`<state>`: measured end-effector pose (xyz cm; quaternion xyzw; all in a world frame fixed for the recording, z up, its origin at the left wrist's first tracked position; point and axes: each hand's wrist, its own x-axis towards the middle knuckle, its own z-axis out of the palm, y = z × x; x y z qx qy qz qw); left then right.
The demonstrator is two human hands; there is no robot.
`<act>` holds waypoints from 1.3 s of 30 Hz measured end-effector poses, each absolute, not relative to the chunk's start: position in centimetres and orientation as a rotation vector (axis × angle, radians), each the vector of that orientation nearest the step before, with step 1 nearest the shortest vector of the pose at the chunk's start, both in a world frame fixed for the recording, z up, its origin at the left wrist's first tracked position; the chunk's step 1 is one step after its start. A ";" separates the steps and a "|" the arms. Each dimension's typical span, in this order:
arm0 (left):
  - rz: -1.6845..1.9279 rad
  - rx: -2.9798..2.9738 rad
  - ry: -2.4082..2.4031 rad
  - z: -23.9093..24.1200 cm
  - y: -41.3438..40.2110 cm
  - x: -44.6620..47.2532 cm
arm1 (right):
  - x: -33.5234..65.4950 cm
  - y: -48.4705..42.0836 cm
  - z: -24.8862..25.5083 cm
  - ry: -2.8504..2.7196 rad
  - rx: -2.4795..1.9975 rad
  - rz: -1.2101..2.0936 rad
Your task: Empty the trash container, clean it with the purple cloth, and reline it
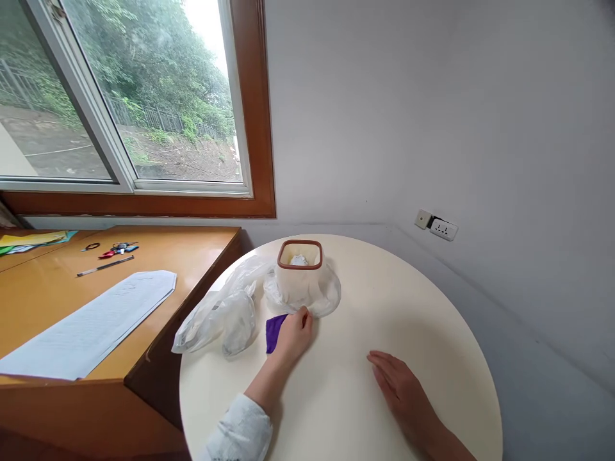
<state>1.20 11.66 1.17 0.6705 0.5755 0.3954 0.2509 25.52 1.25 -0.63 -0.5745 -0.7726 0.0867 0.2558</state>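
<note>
Left hand grip clamps purple cloth between crumpled bag and tub; right hand flat, grip apart.

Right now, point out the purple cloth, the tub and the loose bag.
purple cloth (273,333), head view, its exposed left half.
tub (298,283), head view, front wall below the brown rim.
bag (225,317), head view, crumpled middle.

My left hand reaches toward twelve o'clock, fingers curled in; my right hand lies flat, palm down, pointing eleven o'clock.
</note>
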 end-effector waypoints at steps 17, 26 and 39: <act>1.236 1.944 1.675 0.2 12.6 0.3 | 12.8 18.0 9.1 -2.124 -1.169 -0.058; 1.686 1.840 1.688 0.5 12.6 -0.3 | 16.1 18.0 9.8 -2.111 -1.136 0.165; 1.382 2.079 1.348 0.1 12.3 0.3 | 23.3 10.1 10.6 -2.233 -1.114 0.265</act>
